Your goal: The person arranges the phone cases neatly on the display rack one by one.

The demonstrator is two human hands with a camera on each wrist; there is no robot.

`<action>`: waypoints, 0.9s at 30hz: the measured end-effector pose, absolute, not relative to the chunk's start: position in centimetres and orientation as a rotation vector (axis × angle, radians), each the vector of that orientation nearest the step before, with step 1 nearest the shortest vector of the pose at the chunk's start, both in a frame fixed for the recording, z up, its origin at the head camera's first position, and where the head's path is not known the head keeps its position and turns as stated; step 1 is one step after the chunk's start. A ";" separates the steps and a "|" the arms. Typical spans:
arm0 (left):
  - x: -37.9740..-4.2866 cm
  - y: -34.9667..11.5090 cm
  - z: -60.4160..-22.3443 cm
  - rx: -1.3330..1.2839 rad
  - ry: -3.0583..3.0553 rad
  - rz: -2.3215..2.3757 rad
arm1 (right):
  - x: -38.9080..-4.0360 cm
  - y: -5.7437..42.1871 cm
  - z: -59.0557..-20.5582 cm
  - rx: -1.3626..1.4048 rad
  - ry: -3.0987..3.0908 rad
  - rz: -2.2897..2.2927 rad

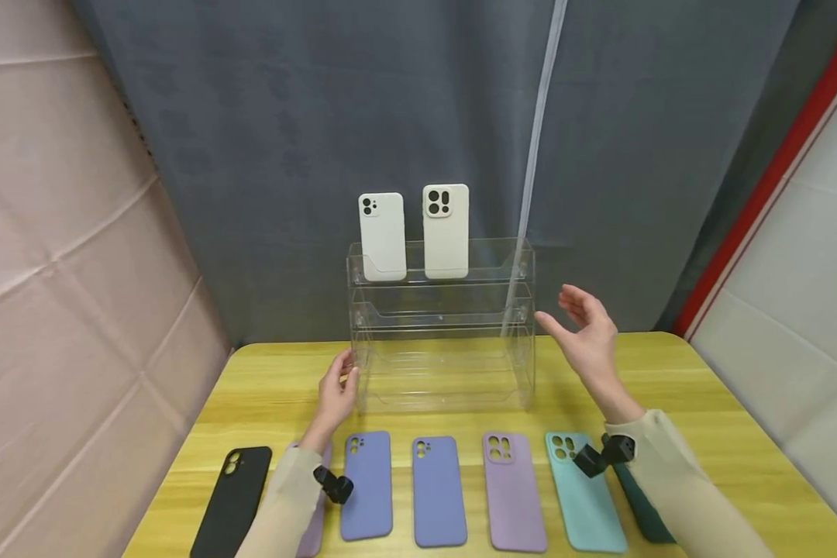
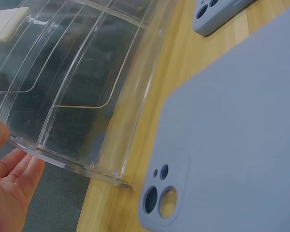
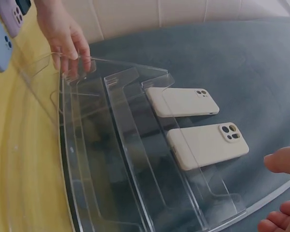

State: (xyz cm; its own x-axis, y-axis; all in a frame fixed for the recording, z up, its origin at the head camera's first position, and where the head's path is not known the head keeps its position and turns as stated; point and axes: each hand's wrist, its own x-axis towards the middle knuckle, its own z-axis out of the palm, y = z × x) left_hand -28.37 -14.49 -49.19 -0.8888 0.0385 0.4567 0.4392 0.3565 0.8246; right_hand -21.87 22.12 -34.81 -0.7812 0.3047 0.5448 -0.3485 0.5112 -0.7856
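Head view: the clear tiered stand [image 1: 442, 401] occupies the far middle of the table [image 1: 279, 368], with the left hand [image 1: 336, 397] at its left side, fingers loosely bent; the right hand [image 1: 591, 345], just off its right side, is spread wide, holding nothing. Both forearms extend from the near side; a strip of wood separates stand and nearer phone cases [image 1: 440, 496]. Left wrist view: thumb and fingers meet the side panel; whether they pinch it cannot be told. Right wrist view: a gap separates the right thumb from two white cases [image 3: 208, 146] in the top tier.

Cream sleeves [image 1: 687, 488] carry small, blocky black cameras [image 1: 621, 449] at the wrists.
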 end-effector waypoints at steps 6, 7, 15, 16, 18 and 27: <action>-28.4 -14.6 -49.1 -0.407 -2.288 -1.538 | -20.7 23.1 -35.8 -0.020 -2.118 1.334; -28.3 -14.6 -49.0 -0.404 -2.294 -1.538 | -20.5 23.3 -36.1 -0.039 -2.121 1.329; -28.2 -14.5 -49.0 -0.420 -2.279 -1.541 | -18.8 25.3 -38.5 -0.166 -2.150 1.287; -28.3 -14.5 -49.0 -0.420 -2.283 -1.541 | -18.6 25.6 -38.8 -0.176 -2.153 1.287; -28.3 -14.6 -49.1 -0.425 -2.288 -1.535 | -18.1 26.1 -39.4 -0.207 -2.161 1.288; -27.3 -14.0 -47.9 -0.430 -2.303 -1.500 | -15.4 29.3 -42.7 -0.279 -2.257 1.254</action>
State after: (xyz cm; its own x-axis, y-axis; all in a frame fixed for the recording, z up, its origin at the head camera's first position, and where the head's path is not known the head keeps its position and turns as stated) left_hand -27.34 -14.05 -47.88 -0.8898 0.0579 0.4527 0.4375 0.3906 0.8100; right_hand -15.45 29.31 -42.68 -0.8338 0.4236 0.3540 -0.0770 0.5456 -0.8345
